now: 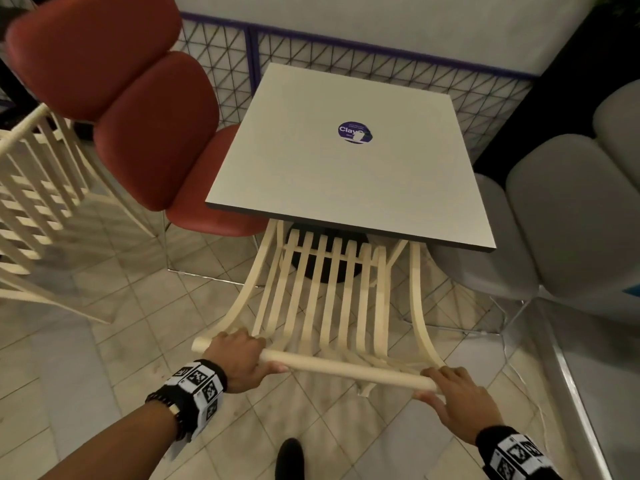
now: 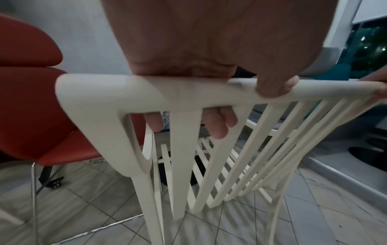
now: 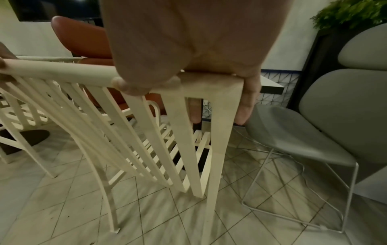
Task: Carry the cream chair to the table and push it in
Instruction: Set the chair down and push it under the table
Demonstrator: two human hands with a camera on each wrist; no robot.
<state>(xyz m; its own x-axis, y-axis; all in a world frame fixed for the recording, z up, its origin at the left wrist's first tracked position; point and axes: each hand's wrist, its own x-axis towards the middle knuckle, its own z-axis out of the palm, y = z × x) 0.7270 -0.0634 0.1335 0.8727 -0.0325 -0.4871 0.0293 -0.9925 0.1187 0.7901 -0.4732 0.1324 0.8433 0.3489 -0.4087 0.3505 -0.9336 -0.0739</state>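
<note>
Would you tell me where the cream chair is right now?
In the head view, the cream chair sits centre, its seat under the table near edge, between the red chair and grey chair.

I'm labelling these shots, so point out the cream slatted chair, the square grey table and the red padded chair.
cream slatted chair (image 1: 332, 299): head view, on a back slat.
square grey table (image 1: 311, 174): head view, on bare tabletop.
red padded chair (image 1: 152, 133): head view, on the lower back cushion.

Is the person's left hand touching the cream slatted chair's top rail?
Touching. The left wrist view shows the left hand wrapped over the cream slatted chair's top rail, its fingers curling underneath.
</note>
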